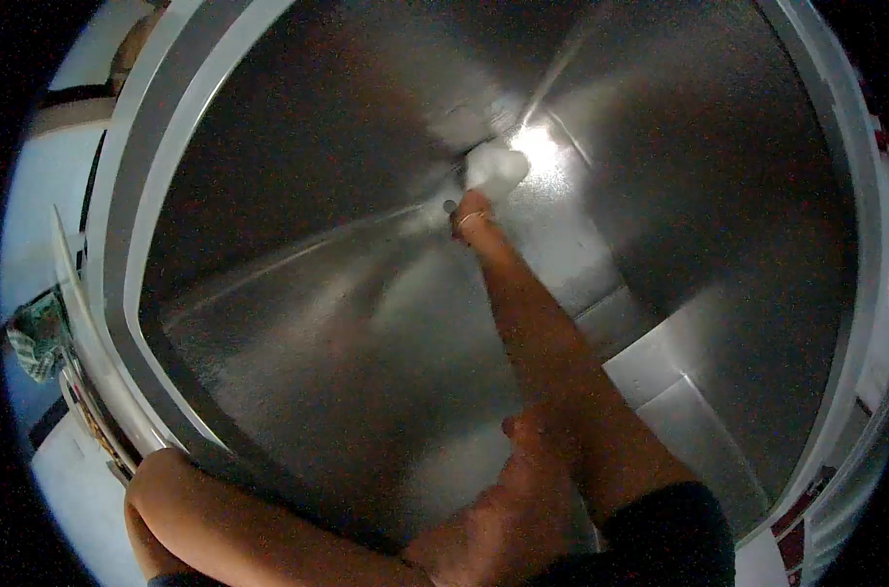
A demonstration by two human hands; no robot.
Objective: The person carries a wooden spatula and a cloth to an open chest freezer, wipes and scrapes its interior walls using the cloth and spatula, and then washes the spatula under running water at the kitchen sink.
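My right arm reaches far down into a deep, metal-lined box [298,333]. At its end my right hand [472,209] is closed on a bunched white cloth [497,168], which lies against the shiny metal near a far corner. A thin band circles the right wrist. A small dark round spot [450,206] on the metal is just left of this hand. My left arm is bent, its elbow by the near left rim. My left hand [508,504] lies low in view beside my right arm; one digit points up, and the other fingers are hidden.
A pale rim with a grey band [122,235] surrounds the opening. Inside, a raised metal step [694,367] stands at the right. A bright light glares off the metal beside the white cloth. Outside at left hangs a green checked cloth [39,338].
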